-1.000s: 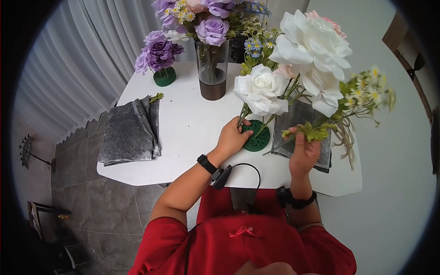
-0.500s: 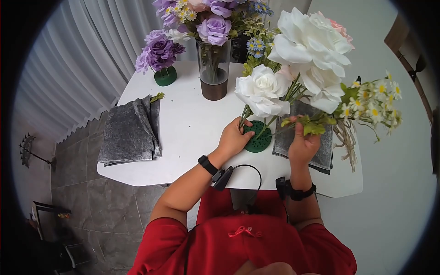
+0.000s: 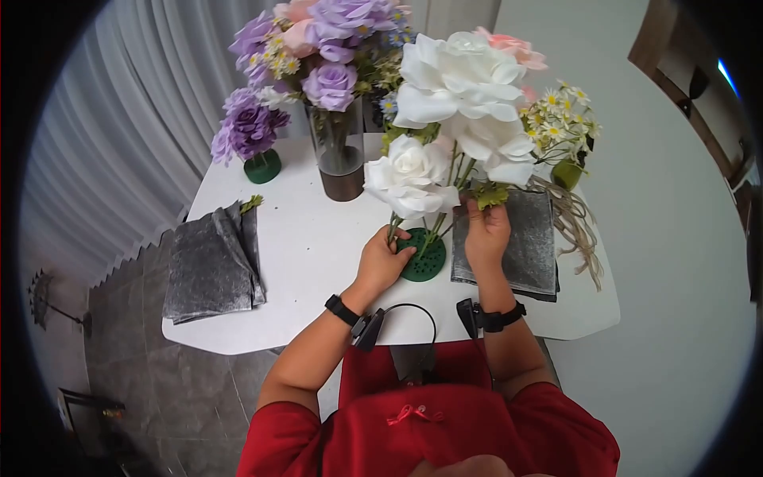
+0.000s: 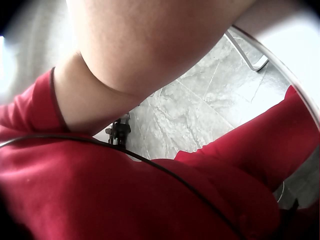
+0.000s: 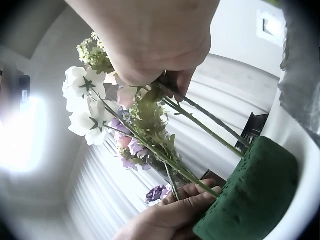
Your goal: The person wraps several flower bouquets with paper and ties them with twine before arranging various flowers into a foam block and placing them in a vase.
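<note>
In the head view, my left hand grips the round green floral foam block, its thumb on the holed top beside the stems. White roses rise on green stems from the foam, one large bloom leaning above it. My right hand pinches the stem of a small white daisy spray, just under its yellow-green leaves. In the right wrist view, that dark stem reaches down to the foam's top. The left wrist view shows an arm and red clothing, not the hand.
Folded grey cloths lie at the left of the white table, with another grey stack beside my right hand. Raffia strands hang at the right. A tall vase of flowers and a small purple arrangement stand behind.
My right hand has moved left with the daisy spray, bringing its stem to the foam. The head view has shifted. My left hand keeps its hold on the foam.
</note>
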`<state>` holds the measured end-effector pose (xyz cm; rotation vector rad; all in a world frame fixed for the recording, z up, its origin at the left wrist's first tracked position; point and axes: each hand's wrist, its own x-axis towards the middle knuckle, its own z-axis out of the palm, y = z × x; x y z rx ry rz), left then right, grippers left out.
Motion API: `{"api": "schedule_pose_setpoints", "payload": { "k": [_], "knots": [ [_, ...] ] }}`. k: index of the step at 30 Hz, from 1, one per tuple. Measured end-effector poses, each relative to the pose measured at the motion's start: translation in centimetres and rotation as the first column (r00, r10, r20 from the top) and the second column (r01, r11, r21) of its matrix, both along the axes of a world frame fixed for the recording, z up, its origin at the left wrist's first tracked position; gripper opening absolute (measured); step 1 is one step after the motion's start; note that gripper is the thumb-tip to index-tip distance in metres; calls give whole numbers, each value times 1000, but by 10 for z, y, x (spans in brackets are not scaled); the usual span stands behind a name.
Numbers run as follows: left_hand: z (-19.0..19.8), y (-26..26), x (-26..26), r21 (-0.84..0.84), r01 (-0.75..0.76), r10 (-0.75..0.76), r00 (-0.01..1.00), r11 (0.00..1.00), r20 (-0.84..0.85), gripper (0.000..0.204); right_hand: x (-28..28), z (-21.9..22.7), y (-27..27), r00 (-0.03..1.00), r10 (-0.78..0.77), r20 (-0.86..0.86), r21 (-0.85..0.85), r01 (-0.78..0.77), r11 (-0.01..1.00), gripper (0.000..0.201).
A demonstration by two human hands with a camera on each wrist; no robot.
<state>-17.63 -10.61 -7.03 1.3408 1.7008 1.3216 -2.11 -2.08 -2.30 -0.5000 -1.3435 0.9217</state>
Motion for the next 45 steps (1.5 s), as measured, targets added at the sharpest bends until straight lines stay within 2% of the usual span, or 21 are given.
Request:
{"api": "schedule_pose_setpoints", "payload": {
  "k": [2, 4, 8, 11, 13, 21, 23, 25, 27, 29, 30, 32, 33, 34, 35, 36, 37, 39, 41, 43, 45],
  "knots": [
    [4, -1, 2, -22, 2, -1, 999, 1000, 53, 23, 2, 1, -2, 1000, -1, -16, -14, 1, 1000, 16],
    [1, 0, 1, -20, 6, -6, 999, 1000, 41, 23, 3, 2, -3, 998, -36, 51, -3, 36, 999, 17],
    [2, 0, 1, -30, 4, -3, 999, 1000, 33, 23, 0, -4, 0, 997, -73, 21, -39, 74, 997, 18],
    [6, -1, 4, -39, -4, 7, 997, 999, 71, 24, 0, -4, 2, 996, -85, 35, -129, 89, 988, 17],
    [5, -1, 3, -45, -5, 7, 998, 999, 63, 24, 3, -5, 3, 973, -96, 210, -124, 124, 984, 14],
    [-1, 2, 1, 6, 3, -3, 999, 1000, 51, 22, 8, -6, 3, 985, -12, 170, -184, 44, 982, 16],
    [7, -2, 5, 30, -24, 21, 993, 999, 118, 26, 7, -4, -4, 987, 13, 161, -180, 17, 983, 19],
    [2, -2, 8, 74, -34, 22, 988, 997, 151, 18, 6, -2, -11, 998, 51, 33, -165, -45, 985, 28],
    [-7, 1, 12, 379, -124, -18, 937, 917, 349, 21, 13, -5, -11, 990, 99, 97, -146, -84, 986, 35],
    [2, -11, 10, 364, -89, -38, 944, 927, 328, 28, 15, -3, -14, 997, 54, 51, -104, -48, 993, 41],
    [0, -13, 10, 419, -119, -27, 945, 900, 326, 30, 19, -7, -13, 997, 55, 53, -104, -50, 993, 41],
    [-6, -16, 8, 486, -164, -24, 934, 858, 357, 33, 27, -16, -15, 937, -329, 113, 139, 313, 939, 45],
    [-7, -16, 9, 486, -171, -17, 934, 857, 358, 33, 30, -22, -21, 940, -322, 114, 140, 306, 942, 45],
    [-7, -16, 12, 557, -203, -26, 927, 805, 375, 32, 30, -19, -35, 933, -353, 68, 359, 307, 881, 40],
    [-9, -16, 15, 623, -234, -35, 921, 746, 388, 31, 30, -15, -49, 929, -371, 11, 557, 302, 774, 35],
    [-13, -16, 16, 646, -238, -43, 920, 726, 389, 29, 30, -10, -63, 942, -292, 162, 611, 136, 780, 36],
    [-10, -17, 17, 679, -220, -134, 894, 701, 428, 26, 25, -2, -73, 926, -214, 310, 641, -37, 767, 37],
    [-4, -12, 16, 780, -196, -224, 891, 595, 395, 15, -3, 19, -89, 880, -99, 465, 574, -214, 790, 32],
    [-4, -16, 8, 779, -171, -227, 900, 603, 373, 14, -30, 27, -94, 877, -65, 476, 537, -232, 811, 37],
    [0, -21, 12, 731, -211, -151, 906, 649, 395, 19, -49, 45, -99, 863, -117, 492, 476, -154, 866, 38],
    [6, -23, 14, 719, -220, -114, 916, 659, 385, 21, -57, 50, -100, 844, -101, 527, 425, -159, 891, 33]
  ]
}}
